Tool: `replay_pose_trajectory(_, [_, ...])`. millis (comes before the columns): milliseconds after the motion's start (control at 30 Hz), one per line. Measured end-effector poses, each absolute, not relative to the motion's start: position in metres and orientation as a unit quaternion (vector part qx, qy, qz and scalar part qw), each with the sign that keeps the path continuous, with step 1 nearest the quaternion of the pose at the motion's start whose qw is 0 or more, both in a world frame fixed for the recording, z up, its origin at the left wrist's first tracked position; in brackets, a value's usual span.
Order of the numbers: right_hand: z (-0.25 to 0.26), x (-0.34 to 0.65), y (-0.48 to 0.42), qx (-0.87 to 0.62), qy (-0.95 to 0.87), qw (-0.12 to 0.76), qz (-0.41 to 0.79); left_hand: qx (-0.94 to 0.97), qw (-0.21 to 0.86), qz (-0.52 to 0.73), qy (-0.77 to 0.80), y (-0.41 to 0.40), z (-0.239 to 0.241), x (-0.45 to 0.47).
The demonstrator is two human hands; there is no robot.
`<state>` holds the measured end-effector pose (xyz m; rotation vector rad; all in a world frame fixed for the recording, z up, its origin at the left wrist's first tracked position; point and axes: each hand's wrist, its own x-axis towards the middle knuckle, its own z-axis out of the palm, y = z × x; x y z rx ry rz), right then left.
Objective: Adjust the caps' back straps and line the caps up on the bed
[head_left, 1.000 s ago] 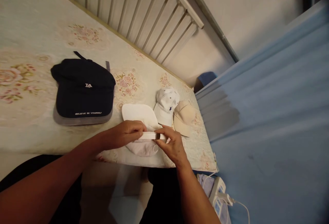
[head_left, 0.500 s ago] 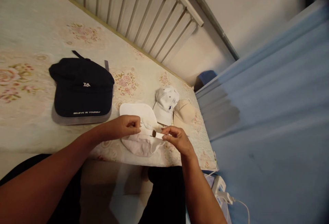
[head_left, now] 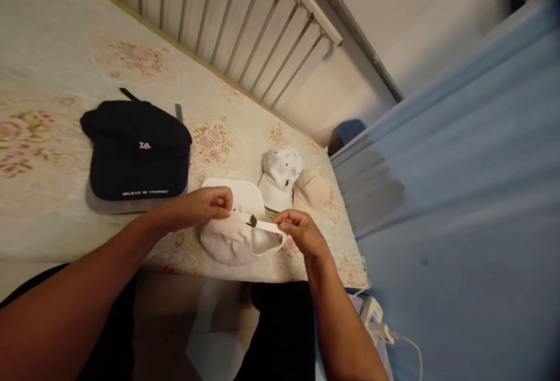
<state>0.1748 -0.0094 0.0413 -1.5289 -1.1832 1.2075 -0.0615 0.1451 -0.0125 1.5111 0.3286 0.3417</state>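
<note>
Floral bedsheet point(head_left: 48, 226) is the work surface, and everything here is placed off the white cap point(head_left: 227, 244) lying at its near edge. Closest to the camera, below that cap, are the person's dark trousers point(head_left: 280, 328). A white power strip point(head_left: 371, 317) sits on the floor down to the cap's right.

Both hands are on the cap's back strap point(head_left: 266, 226). The left hand point(head_left: 205, 203) pinches the strap's left end between thumb and fingertips. The right hand point(head_left: 300, 232) pinches the other end, fingers curled in, so the strap is stretched between them just above the crown. A small dark buckle point(head_left: 252, 220) sits on the strap nearer the left hand. Looks to me like the adjusting-the-strap stage. That band is thin and floppy, so I'd guess working it through the buckle takes a fine fingertip grip, not a full fist.

Beyond the cap to the left is a black cap point(head_left: 135, 153) with white lettering, stacked on something with a grey brim point(head_left: 131, 206). Just beyond to the right are a small-logo cap point(head_left: 280, 174) and a beige cap point(head_left: 311, 189), touching each other. Farther back a slatted rail point(head_left: 245, 25) runs along the bed's far side, then a plain wall point(head_left: 394, 7). A big blue cloth point(head_left: 459, 194) fills the whole right side.
</note>
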Motion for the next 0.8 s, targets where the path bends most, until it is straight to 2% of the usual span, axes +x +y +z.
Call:
replay_pose_trajectory(200, [0.040, 0.170, -0.013, -0.616, -0.481, 0.409, 0.471, 0.673, 0.724, 0.097, 0.114, 0.148, -0.017, -0.069])
replay_pose_trajectory(400, [0.051, 0.152, -0.016, -0.641, -0.497, 0.349, 0.470, 0.699, 0.705, 0.045, 0.109, 0.148, -0.015, -0.071])
replay_pose_trajectory(633, [0.060, 0.110, -0.021, -0.694, -0.627, 0.258, 0.242, 0.713, 0.693, 0.048, 0.093, 0.146, -0.013, -0.069])
replay_pose_trajectory(800, [0.056, 0.091, -0.024, -0.699, -0.664, 0.215, 0.154, 0.744, 0.657, 0.076, 0.091, 0.143, -0.007, -0.070])
